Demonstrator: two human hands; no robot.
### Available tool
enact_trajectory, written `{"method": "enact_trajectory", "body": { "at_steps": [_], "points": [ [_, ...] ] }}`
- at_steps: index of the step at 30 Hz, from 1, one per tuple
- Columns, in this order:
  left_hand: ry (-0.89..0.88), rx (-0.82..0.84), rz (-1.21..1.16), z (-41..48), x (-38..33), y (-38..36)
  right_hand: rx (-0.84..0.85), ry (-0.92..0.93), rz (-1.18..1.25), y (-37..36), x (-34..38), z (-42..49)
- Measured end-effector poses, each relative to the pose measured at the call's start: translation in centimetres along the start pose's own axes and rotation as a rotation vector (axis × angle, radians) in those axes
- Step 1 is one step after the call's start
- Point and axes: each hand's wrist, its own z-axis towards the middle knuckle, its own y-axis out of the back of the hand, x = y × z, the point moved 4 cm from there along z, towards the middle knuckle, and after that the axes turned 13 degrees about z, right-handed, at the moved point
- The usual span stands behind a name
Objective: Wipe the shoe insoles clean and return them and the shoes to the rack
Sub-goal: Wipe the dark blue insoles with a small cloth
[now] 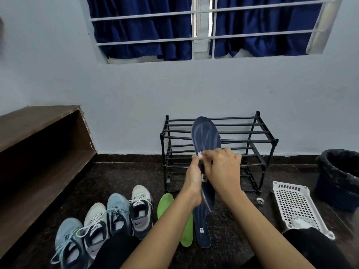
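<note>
Navy insole (pixel 206 136) (pale swirls) is clasped upright by left grip (pixel 192 177); white wipe (pixel 200 155), mostly hidden, is pinched by right grip (pixel 223 169).

The shoes (pixel 116 210) stand left of the floor insoles (pixel 203 235), rack (pixel 252 133) behind them, basket (pixel 295 202) at right.

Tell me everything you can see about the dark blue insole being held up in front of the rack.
The navy insole is long and flat, foam-like, with a paler curved pattern on its near face. It stands nearly upright, toe end up, before the black rack. The left hand grips its left edge at mid-length; the right hand pinches a small white wad against it.
</note>
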Motion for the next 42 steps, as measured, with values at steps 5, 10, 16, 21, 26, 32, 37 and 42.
{"method": "enact_trajectory", "body": {
  "at_steps": [5,10,16,21,26,32,37,42],
  "points": [
    [-0.004,-0.04,-0.019,0.5,-0.7,1.0,0.055,0.052,0.14,-0.3,1.2,-1.1],
    [-0.02,-0.045,-0.029,0.7,-1.1,1.6,0.102,0.107,0.029,-0.4,1.7,-2.2],
    [-0.028,-0.055,0.024,1.0,-0.3,0.8,0.017,0.081,-0.155,0.6,0.7,-0.5],
    [-0.032,-0.033,0.016,1.4,-0.3,0.8,-0.009,0.06,-0.08,0.6,0.5,-0.4],
    [-0.04,-0.033,-0.026,2.0,-1.0,1.8,0.085,0.112,-0.047,0.0,1.7,-2.1],
    [-0.079,-0.019,-0.015,1.8,-0.6,1.1,0.072,0.116,-0.218,0.4,1.2,-1.2],
    [-0.09,0.102,-0.099,1.5,-0.6,0.4,0.036,0.075,-0.181,0.8,0.3,0.1],
    [-0.163,0.058,-0.134,2.0,-2.2,2.0,0.089,0.14,-0.034,0.6,1.2,-0.7]
  ]
}}
